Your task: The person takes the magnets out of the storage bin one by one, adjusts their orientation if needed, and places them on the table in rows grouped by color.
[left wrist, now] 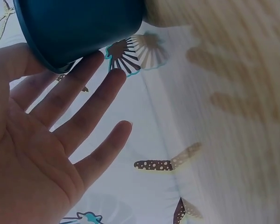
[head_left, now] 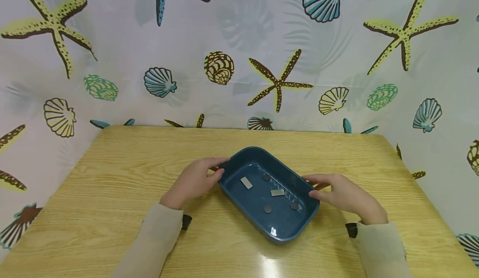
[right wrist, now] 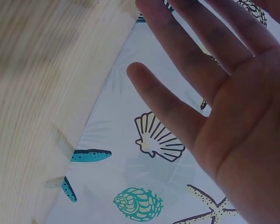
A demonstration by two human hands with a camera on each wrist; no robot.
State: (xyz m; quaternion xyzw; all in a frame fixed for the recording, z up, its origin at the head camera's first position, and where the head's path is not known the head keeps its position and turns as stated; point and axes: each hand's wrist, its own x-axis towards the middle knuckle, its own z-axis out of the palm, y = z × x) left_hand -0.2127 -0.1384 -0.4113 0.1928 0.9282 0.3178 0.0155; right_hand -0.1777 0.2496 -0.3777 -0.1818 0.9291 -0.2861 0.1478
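Your left hand (head_left: 194, 181) and right hand (head_left: 342, 195) flank the dark blue rectangular plastic tray (head_left: 239, 163) mid-worktop (head_left: 112, 195), fingers spread, touching its ends. Judging by this, you're seating your hold; next, curl fingers under the rim.

The head view is evenly and brightly lit from above: a white streak of glare lies on the bench (head_left: 267, 265) near its front edge, and a small glint shows inside the blue tray (head_left: 273, 230). Shadows are soft and faint. Straight lines bow toward the frame edges. Both wrist views are dimmer and hazy, the wood grain smeared and the curtain (right wrist: 144, 186) soft.
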